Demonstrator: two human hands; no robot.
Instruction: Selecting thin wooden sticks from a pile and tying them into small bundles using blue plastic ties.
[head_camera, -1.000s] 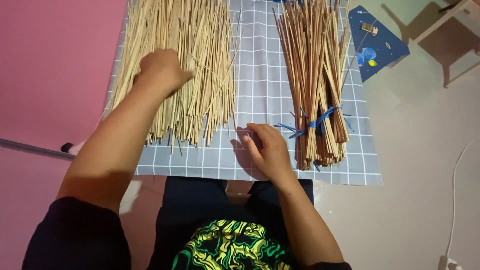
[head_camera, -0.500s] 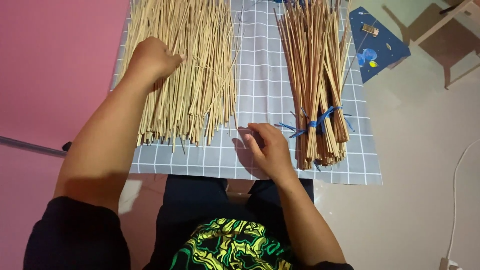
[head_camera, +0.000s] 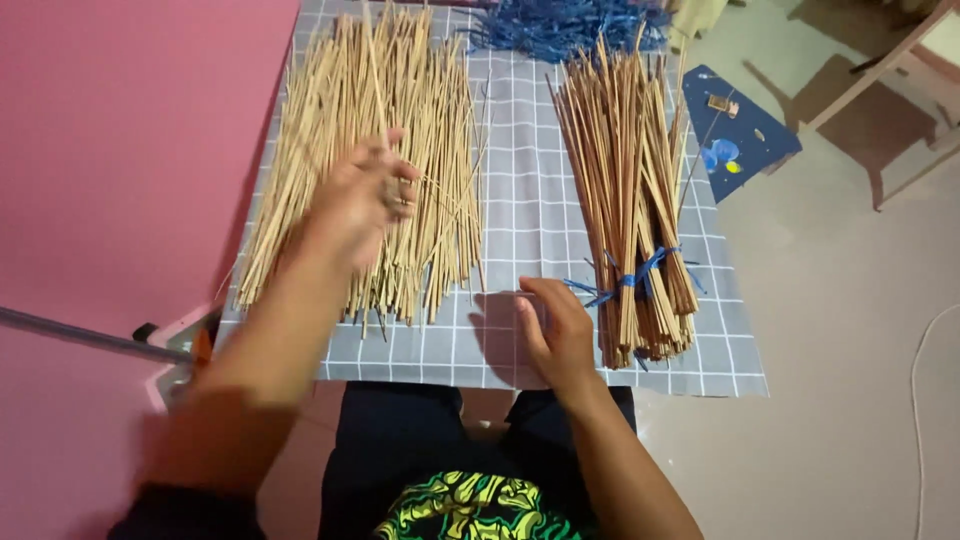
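Thin tan sticks lie in a big loose pile (head_camera: 370, 160) on the grey checked cloth (head_camera: 520, 200). The left hand (head_camera: 365, 205) is over this pile, near its middle. Its fingers are bent and look pinched on a few sticks, but the hand is blurry, so I cannot tell for sure how tight it is or how many sticks it has.

The right hand (head_camera: 555, 330) is on the bare cloth between the loose pile and the tied bundle (head_camera: 635, 220). It is partly open, with the fingers curled a little, and it looks empty. It is just beside the blue string (head_camera: 630, 275) that goes round the bundle, but not touching it as far as I can see.

Here is what could go wrong. The loose sticks cross over each other, so a pull on a few could drag others along and mess up the pile or push some off the cloth edge. Thin sticks could also snap if they are squeezed hard or bent. A sharp stick end could poke a finger.
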